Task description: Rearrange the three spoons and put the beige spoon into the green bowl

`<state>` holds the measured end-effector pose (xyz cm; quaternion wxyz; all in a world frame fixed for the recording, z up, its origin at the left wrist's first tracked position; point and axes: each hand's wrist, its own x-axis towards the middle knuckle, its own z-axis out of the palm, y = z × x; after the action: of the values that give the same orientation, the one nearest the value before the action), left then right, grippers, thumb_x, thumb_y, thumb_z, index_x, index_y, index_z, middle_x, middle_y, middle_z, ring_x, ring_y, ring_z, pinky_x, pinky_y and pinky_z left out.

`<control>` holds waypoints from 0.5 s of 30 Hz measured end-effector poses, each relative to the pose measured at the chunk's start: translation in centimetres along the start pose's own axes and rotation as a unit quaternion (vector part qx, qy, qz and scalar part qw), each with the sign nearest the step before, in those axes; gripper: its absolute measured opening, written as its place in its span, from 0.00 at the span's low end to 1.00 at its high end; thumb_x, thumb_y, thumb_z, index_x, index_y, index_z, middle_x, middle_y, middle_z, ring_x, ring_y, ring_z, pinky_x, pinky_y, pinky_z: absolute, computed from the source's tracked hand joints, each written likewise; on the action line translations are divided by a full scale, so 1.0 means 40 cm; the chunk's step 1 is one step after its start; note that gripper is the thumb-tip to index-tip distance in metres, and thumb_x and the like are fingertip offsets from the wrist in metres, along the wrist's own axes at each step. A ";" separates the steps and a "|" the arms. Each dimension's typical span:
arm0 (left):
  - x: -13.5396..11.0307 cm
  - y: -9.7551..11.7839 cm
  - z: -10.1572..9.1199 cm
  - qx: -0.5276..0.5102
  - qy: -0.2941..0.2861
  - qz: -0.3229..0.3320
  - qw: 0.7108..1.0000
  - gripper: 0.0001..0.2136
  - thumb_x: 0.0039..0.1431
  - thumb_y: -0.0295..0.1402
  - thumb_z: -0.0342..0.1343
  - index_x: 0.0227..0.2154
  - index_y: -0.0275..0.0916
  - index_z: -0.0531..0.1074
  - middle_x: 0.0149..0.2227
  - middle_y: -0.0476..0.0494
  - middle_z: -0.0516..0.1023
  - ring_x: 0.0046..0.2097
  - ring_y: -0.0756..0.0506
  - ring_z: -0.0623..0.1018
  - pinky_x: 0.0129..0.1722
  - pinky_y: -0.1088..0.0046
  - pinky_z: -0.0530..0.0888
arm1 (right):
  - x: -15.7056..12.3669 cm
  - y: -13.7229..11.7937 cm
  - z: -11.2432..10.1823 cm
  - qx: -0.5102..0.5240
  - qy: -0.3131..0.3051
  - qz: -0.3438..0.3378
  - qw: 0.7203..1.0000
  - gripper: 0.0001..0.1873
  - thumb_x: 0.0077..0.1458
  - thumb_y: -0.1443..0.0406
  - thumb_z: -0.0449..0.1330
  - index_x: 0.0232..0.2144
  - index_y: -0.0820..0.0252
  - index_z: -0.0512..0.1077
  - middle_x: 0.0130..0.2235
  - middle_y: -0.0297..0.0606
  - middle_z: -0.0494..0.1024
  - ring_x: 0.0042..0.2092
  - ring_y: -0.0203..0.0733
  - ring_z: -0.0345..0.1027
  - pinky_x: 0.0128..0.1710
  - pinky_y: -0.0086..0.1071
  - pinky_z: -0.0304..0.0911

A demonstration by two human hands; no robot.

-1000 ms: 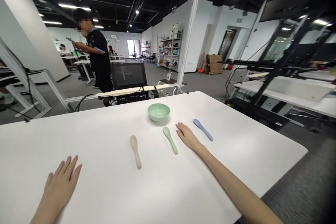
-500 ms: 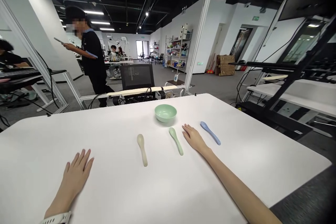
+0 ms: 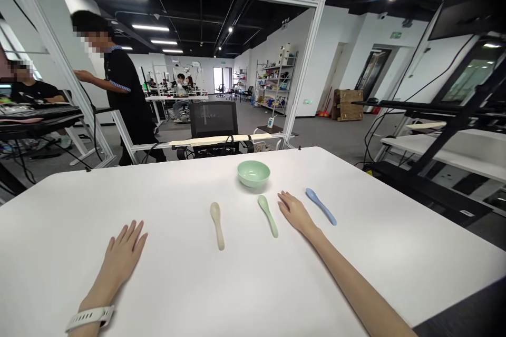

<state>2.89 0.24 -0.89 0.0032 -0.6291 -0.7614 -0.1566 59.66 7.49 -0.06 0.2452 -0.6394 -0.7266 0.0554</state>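
My left hand (image 3: 124,255) lies flat on the left of the white table (image 3: 177,289), fingers stretched out, holding nothing. A light wristband is on that wrist. My right hand (image 3: 294,210) rests palm down between a green spoon (image 3: 268,216) and a blue spoon (image 3: 321,206), touching neither, its fingers extended. Left of the green spoon lies a beige spoon (image 3: 217,225). All the spoons have their bowls pointing away from me. Behind the green spoon stands a light green bowl (image 3: 253,174), upright; its inside looks bare where visible.
An aluminium frame (image 3: 302,63) rises beyond the table's far edge. Behind it stand a black mesh chair (image 3: 214,120) and a person in dark clothes (image 3: 124,84). Another person (image 3: 33,89) sits at far left. A black stand (image 3: 438,142) is on the right.
The whole view has shifted slightly, so the table things appear a little lower and to the right. The standing person has moved left. Both hands stay on the table beside the same things.
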 end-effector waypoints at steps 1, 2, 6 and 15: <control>0.000 0.003 -0.004 0.005 -0.003 0.000 1.000 0.35 0.67 0.47 0.33 0.69 0.35 0.63 0.73 0.34 0.62 0.74 0.33 0.59 0.71 0.43 0.57 | 0.000 0.002 0.002 0.000 0.001 0.001 1.000 0.29 0.69 0.59 0.48 0.64 0.66 0.71 0.69 0.53 0.67 0.72 0.57 0.57 0.71 0.54 0.55; 0.000 0.006 -0.008 0.011 -0.007 -0.001 1.000 0.35 0.67 0.47 0.33 0.69 0.35 0.63 0.73 0.34 0.61 0.74 0.33 0.59 0.71 0.43 0.57 | 0.001 0.004 0.005 -0.002 0.002 0.002 1.000 0.29 0.69 0.59 0.48 0.64 0.66 0.71 0.69 0.53 0.67 0.72 0.57 0.57 0.71 0.53 0.55; 0.009 0.013 -0.031 0.031 -0.015 0.005 0.999 0.34 0.67 0.48 0.34 0.68 0.36 0.66 0.72 0.35 0.64 0.73 0.34 0.63 0.71 0.47 0.59 | 0.005 0.010 0.014 -0.023 -0.004 0.005 1.000 0.29 0.69 0.59 0.47 0.65 0.66 0.71 0.69 0.51 0.67 0.72 0.55 0.56 0.72 0.51 0.53; 0.022 -0.053 -0.050 0.022 -0.010 0.056 0.998 0.33 0.68 0.47 0.34 0.70 0.36 0.63 0.74 0.35 0.59 0.76 0.35 0.57 0.73 0.43 0.55 | 0.006 0.024 0.008 -0.043 -0.002 -0.025 0.999 0.30 0.71 0.58 0.45 0.65 0.65 0.70 0.68 0.51 0.68 0.72 0.55 0.57 0.71 0.51 0.54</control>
<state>0.29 0.25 0.69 0.0181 -0.6718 -0.7284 -0.1336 60.37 7.96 -0.65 0.2174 -0.6307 -0.7447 0.0188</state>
